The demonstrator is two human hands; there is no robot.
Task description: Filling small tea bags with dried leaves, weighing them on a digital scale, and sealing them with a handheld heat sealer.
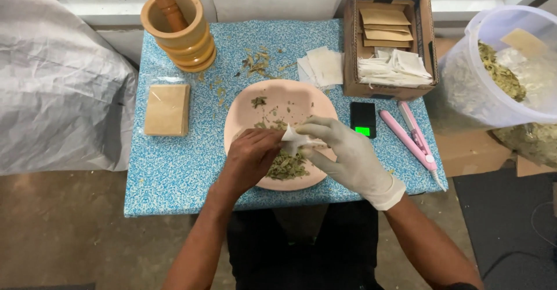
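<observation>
White pouch (295,141) pinched between fingers of bare left hand (250,159) and gloved right hand (343,153), above pink plate (243,113).

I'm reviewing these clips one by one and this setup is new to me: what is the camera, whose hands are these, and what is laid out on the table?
There is no machine here. One camera sits on a person's head and looks down at their own two hands over a blue speckled table. The left hand is bare; the right hand wears a white glove. Together they pinch a small white sachet above a pink plate with crushed dried leaves. Around it lie a wooden mortar with its pestle, a tan packet, loose white sachets, a cardboard box of sachets and envelopes, a small black scale and a pink clamp-like tool. At right stands a clear tub of leaves.
</observation>
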